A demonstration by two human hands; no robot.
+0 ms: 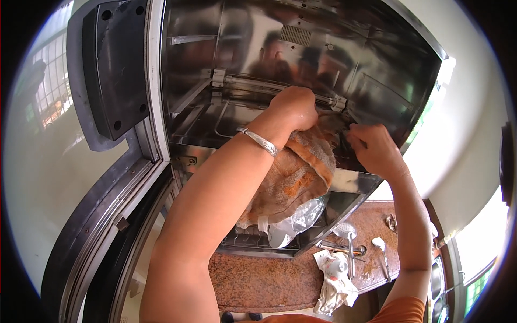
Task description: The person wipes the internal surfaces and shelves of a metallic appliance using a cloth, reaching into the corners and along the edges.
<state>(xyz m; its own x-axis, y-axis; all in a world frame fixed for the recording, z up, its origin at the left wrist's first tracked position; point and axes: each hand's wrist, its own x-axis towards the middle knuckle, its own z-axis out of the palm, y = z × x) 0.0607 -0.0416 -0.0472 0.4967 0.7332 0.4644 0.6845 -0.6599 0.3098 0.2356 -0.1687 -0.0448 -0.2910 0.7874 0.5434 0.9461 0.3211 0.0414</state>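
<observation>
My left hand [297,108], with a silver bangle at its wrist, is closed on a stained brown cloth [301,177] inside a shiny metal cabinet [242,28]. The cloth hangs down over the cabinet's front edge. My right hand [373,147] is bent at the cabinet's right side, just right of the cloth's upper end; its fingertips are in dark shadow, and whether they grip anything cannot be told. Behind my left hand a metal bar [278,87] runs along the back wall. Wire racking [222,117] lies at the cabinet's bottom.
Below, a lower compartment holds a clear plastic bag [309,216] and a white bowl-like item [280,236]. The speckled brown counter [258,278] bears a skimmer [344,230], a white-headed spoon [379,243], a floral bowl [337,267] and a crumpled cloth [335,292]. An open cabinet door [155,80] stands left.
</observation>
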